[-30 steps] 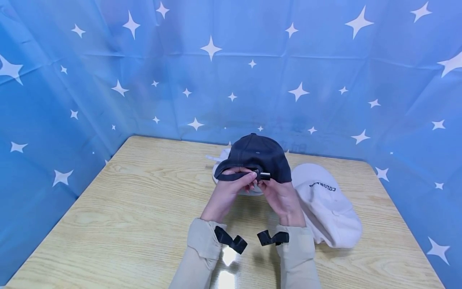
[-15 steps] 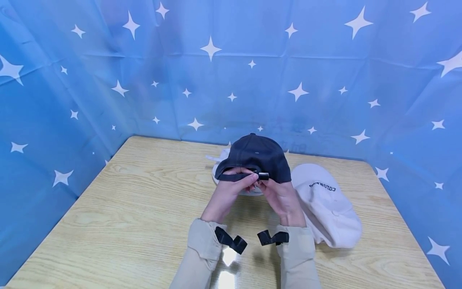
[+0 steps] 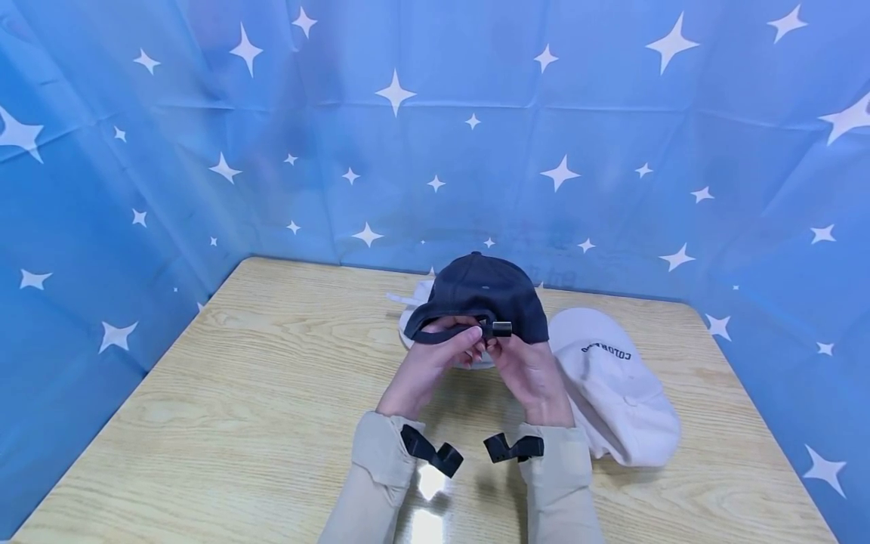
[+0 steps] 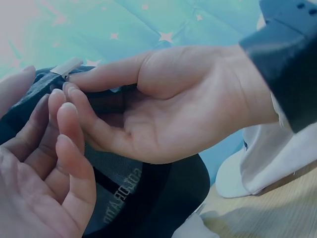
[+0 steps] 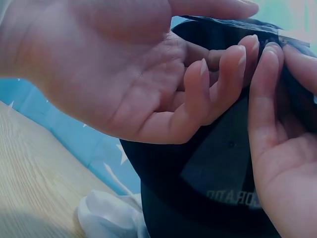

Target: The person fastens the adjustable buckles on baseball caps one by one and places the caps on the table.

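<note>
A blue backdrop (image 3: 503,155) patterned with white four-pointed stars (image 3: 396,93), creased by fold lines, hangs along the far, left and right sides of a pale wood-grain counter (image 3: 238,393). White glare (image 3: 427,527) shines on the counter's near middle.

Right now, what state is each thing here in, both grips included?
Dark cap: held up, back opening showing
Strap: held; fastening unclear
Left grip: holding strap
Right grip: pinching strap beside clasp
Lettered white cap: lying on table
Other white cap: partly hidden
Sleeves: cuffs folded back
</note>
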A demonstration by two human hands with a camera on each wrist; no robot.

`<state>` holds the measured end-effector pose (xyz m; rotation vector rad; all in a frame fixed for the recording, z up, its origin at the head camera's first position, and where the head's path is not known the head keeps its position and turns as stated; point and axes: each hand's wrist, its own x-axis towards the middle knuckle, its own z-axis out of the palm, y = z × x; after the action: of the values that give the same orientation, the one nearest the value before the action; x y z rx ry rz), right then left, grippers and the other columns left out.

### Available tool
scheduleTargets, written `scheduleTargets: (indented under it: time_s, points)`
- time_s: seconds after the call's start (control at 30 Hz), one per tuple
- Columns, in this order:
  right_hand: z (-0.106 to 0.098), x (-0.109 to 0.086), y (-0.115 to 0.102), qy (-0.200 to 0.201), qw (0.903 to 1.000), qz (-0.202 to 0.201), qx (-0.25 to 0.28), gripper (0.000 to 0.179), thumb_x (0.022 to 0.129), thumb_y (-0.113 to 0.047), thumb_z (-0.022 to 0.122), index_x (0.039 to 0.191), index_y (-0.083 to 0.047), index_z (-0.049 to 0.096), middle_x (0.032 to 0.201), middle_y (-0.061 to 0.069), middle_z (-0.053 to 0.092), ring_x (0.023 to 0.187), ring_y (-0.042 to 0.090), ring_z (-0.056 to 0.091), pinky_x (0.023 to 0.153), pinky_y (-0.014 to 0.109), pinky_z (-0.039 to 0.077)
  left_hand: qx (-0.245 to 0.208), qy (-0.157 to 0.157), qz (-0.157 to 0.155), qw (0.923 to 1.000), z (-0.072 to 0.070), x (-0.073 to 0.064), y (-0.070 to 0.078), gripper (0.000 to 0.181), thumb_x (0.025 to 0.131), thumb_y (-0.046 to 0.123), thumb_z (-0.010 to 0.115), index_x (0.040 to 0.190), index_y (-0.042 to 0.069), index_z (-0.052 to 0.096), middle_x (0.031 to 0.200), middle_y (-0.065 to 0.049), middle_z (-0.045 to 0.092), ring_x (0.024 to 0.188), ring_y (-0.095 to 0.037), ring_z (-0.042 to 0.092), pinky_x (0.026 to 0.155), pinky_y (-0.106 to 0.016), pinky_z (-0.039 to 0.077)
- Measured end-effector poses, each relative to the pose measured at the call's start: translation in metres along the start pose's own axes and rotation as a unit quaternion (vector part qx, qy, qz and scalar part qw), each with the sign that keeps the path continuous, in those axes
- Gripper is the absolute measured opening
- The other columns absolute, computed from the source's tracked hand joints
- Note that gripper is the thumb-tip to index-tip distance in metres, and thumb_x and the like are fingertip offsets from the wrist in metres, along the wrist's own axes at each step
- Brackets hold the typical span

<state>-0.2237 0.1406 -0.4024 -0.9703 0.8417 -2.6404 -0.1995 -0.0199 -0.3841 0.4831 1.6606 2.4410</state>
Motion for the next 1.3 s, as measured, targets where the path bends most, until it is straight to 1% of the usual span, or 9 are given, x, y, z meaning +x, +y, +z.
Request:
scheduleTargets:
  time_s: [0.2, 0.33, 0.43, 0.5, 0.73, 0.87, 1.07, 1.2, 1.3]
  points:
    - [0.0005, -0.0005, -0.0005, 0.006, 0.9999, 0.001, 0.013, 0.031, 0.09, 0.01, 0.039, 0.115, -0.002, 0.053, 0.102, 0.011, 0.056, 0.086, 0.019, 0.057, 0.077, 0.025, 0.048, -0.059, -0.029, 0.007, 0.9978, -0.0036, 0.0001, -0.0029, 0.02, 0.085, 0.015, 0.061, 0.099, 0.003, 0.055, 0.08, -0.008, 0.059, 0.072, -0.017, 0.057, 0.062, -0.028, 0.046]
    - [0.0005, -0.001, -0.0005, 0.005, 0.9997, 0.0, 0.023, 0.032, 0.09, 0.011, 0.037, 0.117, -0.002, 0.051, 0.102, 0.011, 0.056, 0.086, 0.02, 0.058, 0.077, 0.025, 0.048, -0.08, -0.032, 0.005, 0.9963, -0.0042, 0.0001, -0.0034, 0.012, 0.085, 0.01, 0.06, 0.094, 0.005, 0.055, 0.078, -0.007, 0.059, 0.07, -0.017, 0.057, 0.063, -0.029, 0.046]
    - [0.0005, -0.0011, -0.0002, 0.008, 0.9996, -0.001, 0.028, 0.033, 0.09, 0.012, 0.038, 0.117, -0.002, 0.051, 0.102, 0.011, 0.056, 0.086, 0.02, 0.058, 0.077, 0.025, 0.048, -0.079, -0.025, 0.007, 0.9965, -0.0036, 0.0007, -0.0034, 0.004, 0.086, 0.007, 0.058, 0.089, 0.008, 0.056, 0.075, -0.006, 0.059, 0.069, -0.017, 0.057, 0.062, -0.029, 0.045]
    - [0.0006, -0.0009, -0.0002, 0.011, 0.9995, -0.002, 0.028, 0.033, 0.09, 0.012, 0.039, 0.117, -0.002, 0.051, 0.102, 0.011, 0.056, 0.086, 0.02, 0.058, 0.077, 0.025, 0.048, -0.075, -0.019, 0.008, 0.997, -0.0032, 0.0013, -0.0035, 0.002, 0.086, 0.007, 0.058, 0.087, 0.008, 0.057, 0.074, -0.006, 0.06, 0.068, -0.017, 0.057, 0.062, -0.029, 0.045]
    - [-0.0007, -0.0005, 0.0002, 0.007, 0.9997, -0.004, 0.023, 0.034, 0.089, 0.011, 0.04, 0.118, -0.004, 0.05, 0.103, 0.011, 0.056, 0.087, 0.021, 0.058, 0.078, 0.025, 0.048, -0.055, -0.009, 0.015, 0.9983, -0.0028, 0.0023, -0.0035, 0.004, 0.086, 0.008, 0.058, 0.082, 0.01, 0.058, 0.072, -0.005, 0.06, 0.067, -0.016, 0.057, 0.059, -0.028, 0.043]
    - [-0.0011, 0.0001, 0.0007, 0.0, 0.9999, -0.004, 0.01, 0.035, 0.089, 0.013, 0.039, 0.118, -0.003, 0.05, 0.103, 0.011, 0.055, 0.087, 0.021, 0.057, 0.078, 0.026, 0.047, -0.044, -0.008, 0.018, 0.9988, -0.0021, 0.003, -0.004, 0.004, 0.085, 0.01, 0.06, 0.083, 0.009, 0.058, 0.073, -0.005, 0.06, 0.067, -0.017, 0.057, 0.059, -0.028, 0.043]
    - [0.0001, -0.0003, 0.0017, 0.002, 1.0, -0.001, -0.002, 0.038, 0.087, 0.015, 0.041, 0.119, -0.005, 0.049, 0.103, 0.009, 0.054, 0.088, 0.02, 0.056, 0.078, 0.026, 0.047, -0.025, -0.009, 0.024, 0.9994, -0.0004, 0.003, -0.0039, 0.014, 0.082, 0.017, 0.065, 0.085, 0.006, 0.057, 0.074, -0.005, 0.06, 0.068, -0.019, 0.056, 0.06, -0.027, 0.044]
    - [0.0002, -0.0004, 0.0015, 0.002, 1.0, 0.001, 0.0, 0.038, 0.088, 0.014, 0.04, 0.118, -0.005, 0.051, 0.103, 0.009, 0.054, 0.088, 0.02, 0.056, 0.079, 0.026, 0.047, -0.02, -0.008, 0.019, 0.9996, -0.0004, 0.0026, -0.0036, 0.019, 0.082, 0.021, 0.065, 0.088, 0.005, 0.057, 0.075, -0.005, 0.06, 0.069, -0.019, 0.056, 0.061, -0.029, 0.043]
    - [-0.0006, 0.0, 0.0018, -0.002, 1.0, -0.002, 0.001, 0.037, 0.088, 0.014, 0.039, 0.118, -0.004, 0.051, 0.103, 0.009, 0.055, 0.087, 0.019, 0.056, 0.079, 0.026, 0.047, -0.019, -0.013, 0.012, 0.9997, -0.0011, 0.0026, -0.003, 0.02, 0.083, 0.021, 0.064, 0.091, 0.004, 0.056, 0.077, -0.006, 0.059, 0.07, -0.018, 0.056, 0.061, -0.029, 0.042]
